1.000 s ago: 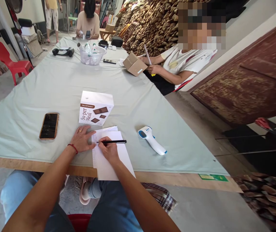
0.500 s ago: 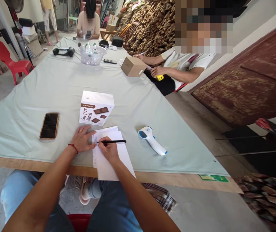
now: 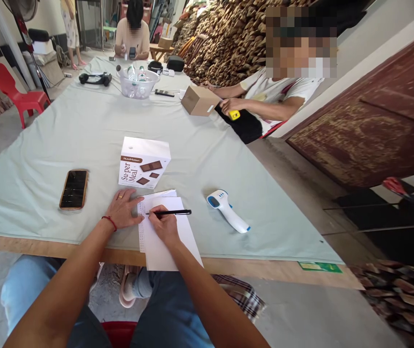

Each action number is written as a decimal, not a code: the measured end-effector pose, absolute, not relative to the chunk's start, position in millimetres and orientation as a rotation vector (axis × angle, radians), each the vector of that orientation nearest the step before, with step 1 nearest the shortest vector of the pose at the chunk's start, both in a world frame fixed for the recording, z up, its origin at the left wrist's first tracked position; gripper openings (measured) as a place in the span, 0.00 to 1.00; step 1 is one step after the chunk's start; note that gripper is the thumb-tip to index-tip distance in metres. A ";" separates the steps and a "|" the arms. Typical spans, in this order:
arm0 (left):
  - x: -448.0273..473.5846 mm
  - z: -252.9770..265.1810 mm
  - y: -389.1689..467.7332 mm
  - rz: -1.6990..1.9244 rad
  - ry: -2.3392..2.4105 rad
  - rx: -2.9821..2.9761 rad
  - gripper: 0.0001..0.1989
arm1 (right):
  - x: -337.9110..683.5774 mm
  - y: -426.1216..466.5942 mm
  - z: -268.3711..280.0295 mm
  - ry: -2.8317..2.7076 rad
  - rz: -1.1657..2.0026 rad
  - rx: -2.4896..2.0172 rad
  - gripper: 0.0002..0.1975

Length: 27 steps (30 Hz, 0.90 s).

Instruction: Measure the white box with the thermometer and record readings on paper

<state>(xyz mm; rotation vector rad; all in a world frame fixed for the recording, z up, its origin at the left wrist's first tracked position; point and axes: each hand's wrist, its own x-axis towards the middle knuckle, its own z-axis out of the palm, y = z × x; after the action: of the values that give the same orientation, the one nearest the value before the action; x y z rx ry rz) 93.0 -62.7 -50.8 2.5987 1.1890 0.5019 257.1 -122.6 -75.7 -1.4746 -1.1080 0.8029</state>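
My right hand (image 3: 164,225) is closed around a black pen (image 3: 175,212), its tip at the left part of the white paper (image 3: 178,244). Under that sheet, a strip of paper with small printed or written marks (image 3: 141,232) shows along the left edge. My left hand (image 3: 122,210) lies flat with fingers spread, its fingertips at the paper's left side. Just beyond the paper stands a white "Super Meal" box (image 3: 144,163). A smartphone (image 3: 74,189) rests to the left, and a white and blue infrared thermometer (image 3: 227,211) lies to the right.
Farther along the cloth-covered table (image 3: 94,125) are a clear plastic basin (image 3: 139,87) with bottles, a cardboard box (image 3: 199,101) and a black handset-like object (image 3: 95,79). A co-worker at the right holds something yellow (image 3: 234,115); another person sits at the far end. A red chair (image 3: 18,92) stands left.
My right hand and the pen have shifted very slightly to the right. The co-worker's hand with the yellow thing has moved left, closer to the cardboard box. My left hand stays in place.
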 end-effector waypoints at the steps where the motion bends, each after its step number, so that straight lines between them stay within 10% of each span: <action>1: 93.0 -51.2 -62.6 0.504 1.190 2.602 0.30 | 257.0 -122.6 -76.1 -1.114 0.806 -1.479 0.06; 27: 93.0 -49.8 -63.0 0.472 1.213 2.624 0.30 | 257.7 -120.7 -79.1 -1.122 0.780 -1.479 0.06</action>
<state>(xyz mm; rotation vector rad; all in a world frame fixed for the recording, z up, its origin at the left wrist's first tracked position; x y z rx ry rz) 93.0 -63.0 -49.8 2.6245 1.2132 0.4721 257.7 -120.7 -79.1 -1.4791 -1.1218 0.7802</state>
